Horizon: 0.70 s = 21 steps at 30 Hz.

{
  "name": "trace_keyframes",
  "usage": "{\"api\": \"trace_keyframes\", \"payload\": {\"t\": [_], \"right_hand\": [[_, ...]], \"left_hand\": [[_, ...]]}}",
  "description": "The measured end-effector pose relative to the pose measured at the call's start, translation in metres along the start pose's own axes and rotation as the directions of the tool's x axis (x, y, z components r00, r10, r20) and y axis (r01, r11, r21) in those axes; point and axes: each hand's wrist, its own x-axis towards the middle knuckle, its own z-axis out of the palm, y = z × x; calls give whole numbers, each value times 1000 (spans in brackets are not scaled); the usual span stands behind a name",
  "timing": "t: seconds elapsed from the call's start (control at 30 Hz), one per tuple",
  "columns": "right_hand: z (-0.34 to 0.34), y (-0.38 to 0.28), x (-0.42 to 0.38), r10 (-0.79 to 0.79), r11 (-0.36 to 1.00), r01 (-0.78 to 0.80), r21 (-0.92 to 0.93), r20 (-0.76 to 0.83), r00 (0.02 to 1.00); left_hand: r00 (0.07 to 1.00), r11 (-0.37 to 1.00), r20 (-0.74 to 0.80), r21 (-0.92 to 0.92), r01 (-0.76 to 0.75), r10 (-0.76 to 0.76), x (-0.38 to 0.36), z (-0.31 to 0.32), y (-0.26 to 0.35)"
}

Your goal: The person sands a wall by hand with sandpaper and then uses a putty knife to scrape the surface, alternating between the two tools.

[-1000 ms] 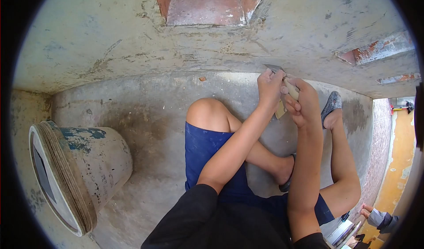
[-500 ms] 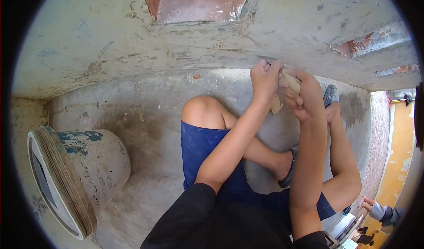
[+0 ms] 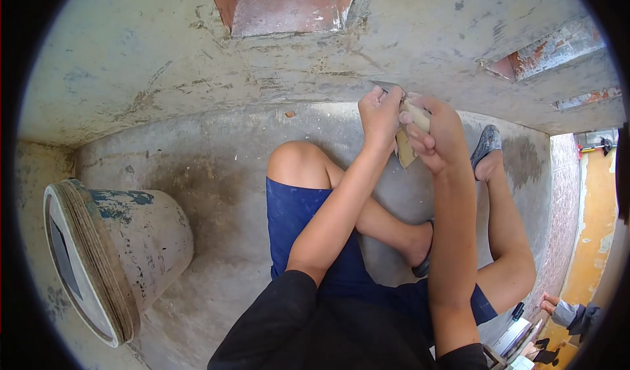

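Observation:
Both my hands are raised together close to the base of the wall. My left hand [image 3: 380,114] is closed, with thumb and fingers pinching a bent piece of sandpaper [image 3: 406,152]. A dark grey pointed edge sticks out above those fingers, and a beige-yellow face hangs below. Beside it, my right hand [image 3: 438,134] has its fingers curled round the beige part of the same piece, which looks folded or rolled. White dust coats the fingertips of both hands. The fingers hide much of the piece.
At left, a paint-stained bucket [image 3: 147,239] lies tilted on the concrete floor [image 3: 230,252]. The plastered wall [image 3: 164,61] has a reddish recess [image 3: 285,9] at the top and another opening at right. My bent legs frame the floor. Another person's hand [image 3: 550,301] shows at lower right.
Both hands have shifted slightly left. The right hand has turned a little, and more of the sandpaper's beige-yellow face now hangs below the fingers. The view has moved slightly.

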Motion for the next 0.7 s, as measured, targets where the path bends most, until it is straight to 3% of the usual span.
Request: {"api": "trace_keyframes", "payload": {"t": [0.23, 0.33, 0.43, 0.57, 0.7], "right_hand": [[-11, 5, 21, -1, 999, 4, -41, 55, 998], [3, 9, 22, 23, 997, -28, -66, -72, 997], [8, 4, 2, -44, 998, 43, -49, -21, 999], [0, 0, 0, -4, 1000, 5, 17, -40, 999], [10, -7, -7, 7, 999, -9, -53, -40, 999]], "left_hand": [[1000, 999, -31, 43, 1, 0, 3, -9, -9], [999, 997, -48, 73, -18, 22, 15, -13, -4], [999, 999, -21, -15, -40, 39, 6, -4, -3], [999, 999, -41, 43, 0, 2, 0, -3, -4], [999, 997, -32, 69, -40, 42, -1, 0, 4]]}}
